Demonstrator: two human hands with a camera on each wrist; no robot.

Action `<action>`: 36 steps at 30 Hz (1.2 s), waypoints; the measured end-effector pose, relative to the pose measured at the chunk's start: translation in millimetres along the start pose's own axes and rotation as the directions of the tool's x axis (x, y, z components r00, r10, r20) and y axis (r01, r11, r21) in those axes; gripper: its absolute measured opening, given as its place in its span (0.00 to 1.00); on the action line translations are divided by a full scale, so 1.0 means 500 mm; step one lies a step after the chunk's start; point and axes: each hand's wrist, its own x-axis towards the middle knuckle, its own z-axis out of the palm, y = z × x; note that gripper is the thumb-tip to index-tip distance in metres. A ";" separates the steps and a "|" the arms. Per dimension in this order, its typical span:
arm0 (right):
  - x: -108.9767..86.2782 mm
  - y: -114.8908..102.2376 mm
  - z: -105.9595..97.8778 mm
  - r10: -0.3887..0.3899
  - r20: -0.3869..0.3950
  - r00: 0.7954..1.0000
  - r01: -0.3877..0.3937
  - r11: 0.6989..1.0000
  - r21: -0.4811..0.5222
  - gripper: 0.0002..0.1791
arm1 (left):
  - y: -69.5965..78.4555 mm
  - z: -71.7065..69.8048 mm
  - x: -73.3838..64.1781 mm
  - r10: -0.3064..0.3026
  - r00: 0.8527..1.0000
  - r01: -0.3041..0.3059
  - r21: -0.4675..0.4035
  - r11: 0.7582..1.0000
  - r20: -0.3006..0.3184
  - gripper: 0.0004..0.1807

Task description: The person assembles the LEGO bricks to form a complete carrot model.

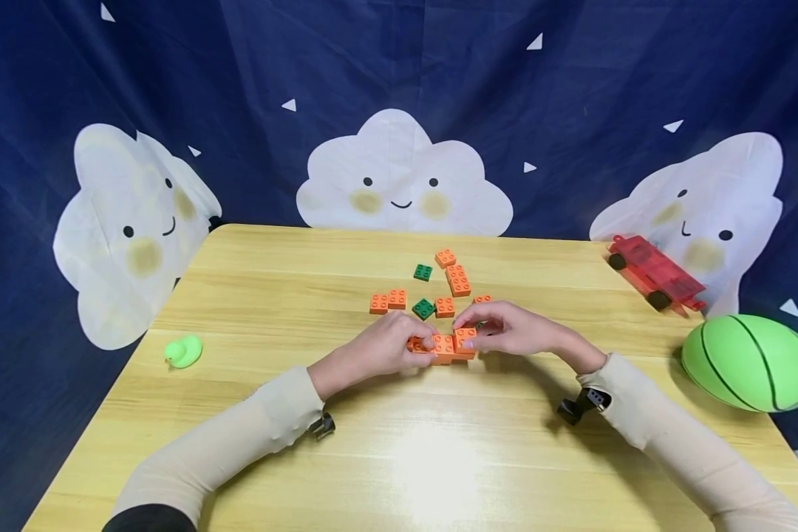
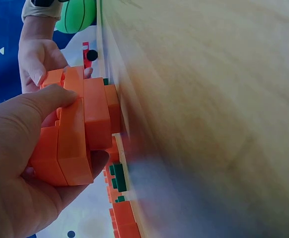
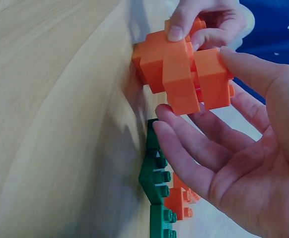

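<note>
A stepped stack of joined orange building bricks (image 1: 442, 346) is held just over the table, in the middle of the head view. My left hand (image 1: 399, 341) grips its left end, thumb across one side in the left wrist view. At the other end my right hand (image 1: 512, 329) pinches a square orange brick (image 3: 211, 79) over the stack's studs. A narrow gap shows between that brick and the stack in the right wrist view. Just beyond the hands lie a green brick (image 1: 423, 308) and an orange brick (image 1: 444, 307). Fingers hide part of the stack.
Farther back are another green brick (image 1: 423, 272), a long orange brick (image 1: 458, 281) and several square orange ones. A green toy duck (image 1: 185, 351) sits at the left. On the right are a red toy car (image 1: 658, 273) and a green ball (image 1: 751, 362) near the table edge.
</note>
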 end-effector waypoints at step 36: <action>0.008 0.020 0.004 -0.039 -0.007 0.999 0.040 0.988 0.148 0.12 | -0.004 0.004 -0.003 -0.007 1.000 0.007 0.008 1.000 -0.005 0.02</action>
